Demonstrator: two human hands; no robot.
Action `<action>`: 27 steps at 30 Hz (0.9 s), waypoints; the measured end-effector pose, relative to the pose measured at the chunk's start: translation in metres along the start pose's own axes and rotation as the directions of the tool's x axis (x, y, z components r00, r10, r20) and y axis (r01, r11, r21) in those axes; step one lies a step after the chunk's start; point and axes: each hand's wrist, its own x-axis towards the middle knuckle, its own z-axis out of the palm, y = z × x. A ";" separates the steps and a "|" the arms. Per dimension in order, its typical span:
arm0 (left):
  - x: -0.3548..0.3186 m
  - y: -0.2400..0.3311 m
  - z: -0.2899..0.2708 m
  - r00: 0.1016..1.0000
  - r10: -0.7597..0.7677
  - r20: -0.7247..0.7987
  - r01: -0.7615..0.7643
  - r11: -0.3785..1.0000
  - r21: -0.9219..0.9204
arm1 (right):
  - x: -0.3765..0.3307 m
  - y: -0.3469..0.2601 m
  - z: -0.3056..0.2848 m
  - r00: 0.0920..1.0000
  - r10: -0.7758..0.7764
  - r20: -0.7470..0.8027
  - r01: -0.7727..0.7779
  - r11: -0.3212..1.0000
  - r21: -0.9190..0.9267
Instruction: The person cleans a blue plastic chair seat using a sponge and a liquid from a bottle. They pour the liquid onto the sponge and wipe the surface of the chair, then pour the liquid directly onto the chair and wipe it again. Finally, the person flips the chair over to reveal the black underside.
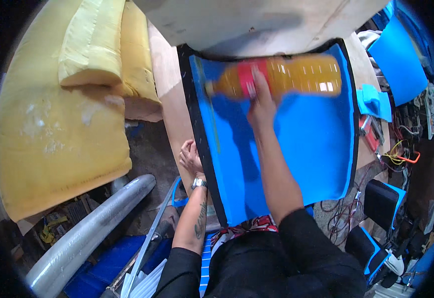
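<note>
My right hand (pixel 262 102) is closed around a large clear plastic bottle (pixel 304 74) of amber liquid with a red label. Lying on its side in the air, the bottle points its narrow neck left, over the left border of a blue foam sheet (pixel 296 144). A thin yellowish streak (pixel 213 124) runs along that border. Black material edges the blue sheet on its sides and far end. Just outside the left black edge, my left hand (pixel 190 158) rests by the wooden table, its fingers loosely bent and nothing visible in them.
Thick yellow foam blocks (pixel 63 144) stand at the left, above a silvery tube (pixel 92 233). A pale board (pixel 257 25) rises at the far end. Blue foam scraps (pixel 374 102) and hand tools (pixel 371 133) lie at the right, with cables (pixel 344 218) below.
</note>
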 end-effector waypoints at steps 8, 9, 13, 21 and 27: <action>-0.006 -0.055 -0.028 0.885 0.425 0.192 -0.408 0.905 -0.121 | -0.124 -0.050 -0.039 0.985 0.160 0.065 -0.152 0.981 -0.117; -0.007 -0.054 -0.036 0.855 0.467 0.225 -0.465 0.883 -0.064 | -0.129 -0.056 -0.044 0.987 0.110 0.114 -0.099 0.990 -0.096; -0.007 -0.042 -0.041 0.883 0.395 0.251 -0.414 0.910 0.024 | -0.051 -0.063 0.038 0.828 -0.239 0.507 0.494 0.740 -0.457; -0.007 -0.040 -0.042 0.918 0.361 0.162 -0.360 0.932 -0.039 | -0.003 -0.058 0.129 0.660 -0.093 0.745 0.663 0.539 -0.520; -0.007 -0.037 -0.045 0.933 0.335 0.134 -0.328 0.942 -0.068 | 0.020 -0.046 0.142 0.672 -0.112 0.732 0.650 0.562 -0.511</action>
